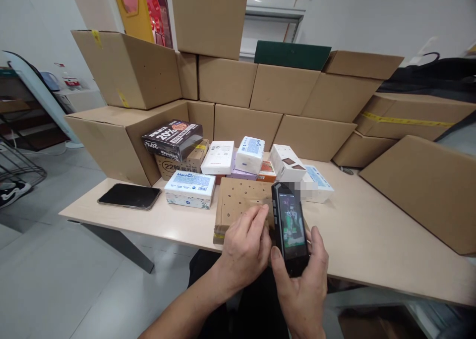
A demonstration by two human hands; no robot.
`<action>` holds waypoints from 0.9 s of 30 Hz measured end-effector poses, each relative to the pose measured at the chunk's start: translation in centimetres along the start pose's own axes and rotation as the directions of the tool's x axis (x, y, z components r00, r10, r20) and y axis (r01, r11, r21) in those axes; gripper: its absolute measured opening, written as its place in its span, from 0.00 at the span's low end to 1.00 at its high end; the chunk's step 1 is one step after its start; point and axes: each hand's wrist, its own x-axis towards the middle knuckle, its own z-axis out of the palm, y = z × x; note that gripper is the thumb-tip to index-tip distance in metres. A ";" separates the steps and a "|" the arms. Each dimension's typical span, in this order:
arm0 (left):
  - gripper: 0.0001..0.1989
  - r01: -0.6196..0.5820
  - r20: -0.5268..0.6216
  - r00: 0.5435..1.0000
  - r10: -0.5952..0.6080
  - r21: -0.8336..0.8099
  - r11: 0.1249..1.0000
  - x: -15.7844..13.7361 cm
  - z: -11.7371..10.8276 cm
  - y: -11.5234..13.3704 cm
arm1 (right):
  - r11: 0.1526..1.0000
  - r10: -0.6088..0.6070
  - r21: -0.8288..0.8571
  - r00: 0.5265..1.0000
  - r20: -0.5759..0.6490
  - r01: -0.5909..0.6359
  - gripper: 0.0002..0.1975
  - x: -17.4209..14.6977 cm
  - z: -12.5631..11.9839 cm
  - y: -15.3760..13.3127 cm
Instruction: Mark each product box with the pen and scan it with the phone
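Note:
My right hand (pixel 303 284) grips a thick black handheld phone (pixel 292 230) around its lower half, thumb on one side and fingers on the other. Its lit screen faces me and reads 15:40. Just left of it, my left hand (pixel 247 242) is closed, fingers bent and pressed together; anything inside them is hidden. Both hands are in front of a brown cardboard box (pixel 238 197) printed with small dark marks, lying at the table's front edge. The phone and left hand cover part of this box.
Tissue packs (pixel 190 188), a white box (pixel 218 157), a brown-and-white box (pixel 286 163) and a black box (pixel 173 138) are on the table (pixel 372 240). A dark-screened smartphone (pixel 129 196) lies left. Stacked cartons (pixel 247 126) wall the back; another carton (pixel 424 190) stands right.

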 end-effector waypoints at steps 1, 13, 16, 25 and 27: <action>0.24 -0.002 0.009 1.000 0.002 0.003 1.000 0.0 0.0 0.0 | 1.000 -0.006 -0.012 1.000 -0.003 0.006 0.42 0.0 0.0 0.0; 0.23 0.051 0.138 0.989 -0.046 -0.032 0.998 0.9 -0.3 0.1 | 0.995 0.002 -0.098 1.000 0.012 -0.001 0.43 0.5 -0.2 0.1; 0.22 0.060 0.146 0.988 -0.053 -0.043 0.997 1.2 -0.5 0.2 | 0.995 0.000 -0.101 1.000 0.023 0.003 0.42 0.6 -0.4 0.1; 0.22 0.074 0.143 0.988 -0.065 -0.053 0.996 1.4 -0.6 0.4 | 0.995 -0.003 -0.099 0.999 0.034 0.006 0.42 0.8 -0.6 -0.1; 0.21 0.075 0.138 0.988 -0.068 -0.051 0.996 1.4 -0.6 0.4 | 0.994 0.006 -0.110 1.000 0.024 -0.003 0.42 0.9 -0.5 -0.2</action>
